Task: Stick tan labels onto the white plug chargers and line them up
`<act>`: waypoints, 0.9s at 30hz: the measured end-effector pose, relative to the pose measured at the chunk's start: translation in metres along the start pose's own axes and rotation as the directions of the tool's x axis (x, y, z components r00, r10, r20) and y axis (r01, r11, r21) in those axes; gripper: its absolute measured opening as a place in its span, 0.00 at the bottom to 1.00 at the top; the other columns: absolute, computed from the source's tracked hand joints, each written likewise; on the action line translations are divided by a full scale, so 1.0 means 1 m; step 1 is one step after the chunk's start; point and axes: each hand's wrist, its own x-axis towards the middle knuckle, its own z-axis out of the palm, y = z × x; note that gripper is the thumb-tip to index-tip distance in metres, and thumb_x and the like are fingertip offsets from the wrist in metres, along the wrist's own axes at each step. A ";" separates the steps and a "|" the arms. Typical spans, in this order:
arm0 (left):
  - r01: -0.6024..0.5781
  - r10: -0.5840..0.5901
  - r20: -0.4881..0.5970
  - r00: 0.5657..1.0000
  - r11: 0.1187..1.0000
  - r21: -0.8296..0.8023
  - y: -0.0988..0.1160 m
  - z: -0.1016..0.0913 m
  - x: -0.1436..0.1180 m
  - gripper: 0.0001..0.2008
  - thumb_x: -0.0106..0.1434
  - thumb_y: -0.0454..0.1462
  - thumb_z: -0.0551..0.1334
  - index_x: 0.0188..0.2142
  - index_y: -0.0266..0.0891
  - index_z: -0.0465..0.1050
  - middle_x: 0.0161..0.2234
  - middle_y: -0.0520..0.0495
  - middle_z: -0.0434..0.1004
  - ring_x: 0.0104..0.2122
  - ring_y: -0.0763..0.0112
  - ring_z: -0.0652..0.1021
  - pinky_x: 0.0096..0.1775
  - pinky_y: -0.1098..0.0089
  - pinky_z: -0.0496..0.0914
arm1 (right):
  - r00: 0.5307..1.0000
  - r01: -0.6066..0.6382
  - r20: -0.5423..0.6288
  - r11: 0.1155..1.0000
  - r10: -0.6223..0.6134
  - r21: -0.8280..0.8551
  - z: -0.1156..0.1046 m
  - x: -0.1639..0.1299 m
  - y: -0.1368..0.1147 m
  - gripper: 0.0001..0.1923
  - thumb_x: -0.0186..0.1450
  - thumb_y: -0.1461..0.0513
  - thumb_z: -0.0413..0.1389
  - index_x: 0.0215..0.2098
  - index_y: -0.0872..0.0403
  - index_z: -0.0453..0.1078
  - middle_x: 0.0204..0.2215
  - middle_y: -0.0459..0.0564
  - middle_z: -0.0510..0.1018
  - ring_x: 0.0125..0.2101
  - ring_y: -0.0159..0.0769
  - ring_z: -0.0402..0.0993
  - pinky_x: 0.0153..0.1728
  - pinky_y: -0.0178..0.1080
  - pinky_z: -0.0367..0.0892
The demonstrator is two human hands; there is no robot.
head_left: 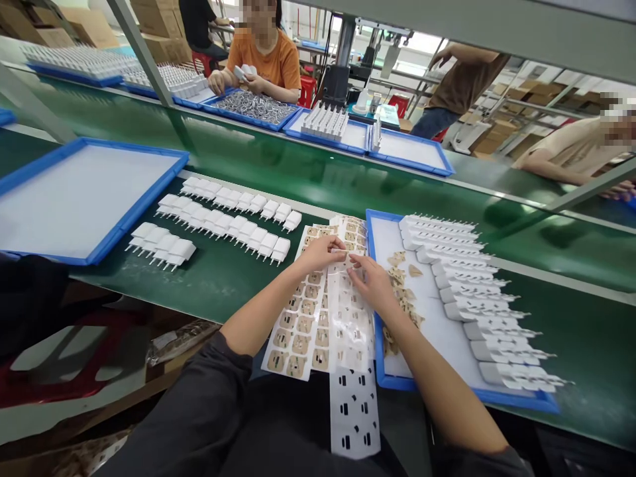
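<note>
My left hand (pixel 324 254) has its fingertips pinched at the upper edge of a translucent sheet (pixel 352 324). Close beside it, my right hand (pixel 371 279) curls its thumb and fingers on the same edge, fingertips almost meeting the left ones. The sheet's lower end shows black printed marks and hangs past the table edge. Beneath and to the left lie sheets of tan stickers (pixel 298 324) with dark cut-outs. Whether a small piece is between the fingertips, I cannot make out.
A blue-rimmed tray (pixel 380 358) at right holds tan scraps (pixel 405 305) and rows of white plug adapters (pixel 457 285). More white adapters (pixel 238 225) stand in rows at left, near another blue-rimmed tray (pixel 106 238). Across the bench, a person in orange (pixel 271 66) handles white parts.
</note>
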 end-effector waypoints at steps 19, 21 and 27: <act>0.195 -0.129 0.160 0.979 0.828 -0.526 0.019 0.009 -0.009 0.16 0.56 0.45 0.71 0.35 0.37 0.72 0.29 0.49 0.79 0.25 0.76 0.76 0.27 0.75 0.67 | 0.954 -0.019 -0.298 0.997 0.041 0.076 -0.009 0.002 -0.016 0.10 0.71 0.57 0.52 0.38 0.51 0.74 0.34 0.51 0.80 0.32 0.38 0.76 0.35 0.42 0.73; 0.200 -0.145 0.142 0.979 0.819 -0.538 0.018 0.010 -0.009 0.16 0.56 0.45 0.71 0.36 0.38 0.71 0.28 0.49 0.79 0.24 0.76 0.76 0.27 0.75 0.67 | 0.954 -0.014 -0.297 0.998 0.033 0.066 -0.008 0.002 -0.015 0.11 0.71 0.57 0.52 0.38 0.51 0.74 0.34 0.51 0.80 0.33 0.39 0.76 0.35 0.42 0.73; 0.200 -0.170 0.104 0.980 0.823 -0.531 0.016 0.009 -0.009 0.13 0.56 0.40 0.70 0.37 0.38 0.71 0.26 0.52 0.77 0.23 0.77 0.75 0.26 0.76 0.67 | 0.971 0.010 -0.240 1.000 -0.008 0.006 -0.007 0.002 -0.013 0.11 0.73 0.57 0.49 0.39 0.50 0.72 0.36 0.52 0.80 0.37 0.41 0.77 0.39 0.43 0.72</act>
